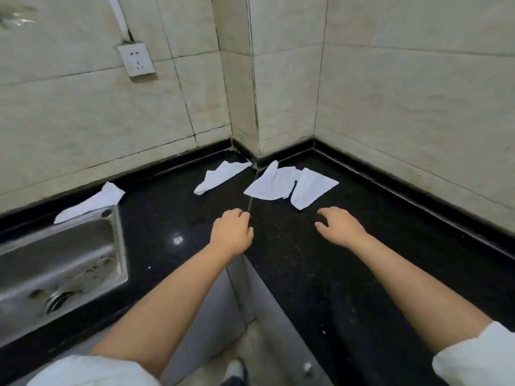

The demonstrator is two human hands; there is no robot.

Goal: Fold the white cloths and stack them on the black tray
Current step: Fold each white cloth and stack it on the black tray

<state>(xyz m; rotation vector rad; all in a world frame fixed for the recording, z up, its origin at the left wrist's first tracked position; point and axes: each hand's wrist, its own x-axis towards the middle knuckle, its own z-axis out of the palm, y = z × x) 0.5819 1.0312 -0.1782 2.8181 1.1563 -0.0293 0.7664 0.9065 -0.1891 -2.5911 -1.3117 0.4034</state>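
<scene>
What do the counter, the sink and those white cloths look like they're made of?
Counter: seemingly polished black stone, speckled and reflecting a light spot. Sink: likely stainless steel, grey with a brushed metallic sheen. White cloths: soft woven fabric, probably cotton, creased and limp where they lie.

One view only, from the person's head, looking forward and steeply down into an inner corner of a black counter (320,268). The wide lens bends the tiled walls (404,93) outward. Both bare forearms reach away from the camera; the left hand (231,232) and right hand (341,225) sit mid-frame, close below the lens. Beyond the hands lies the corner; left of them, a sink (55,263).
</scene>
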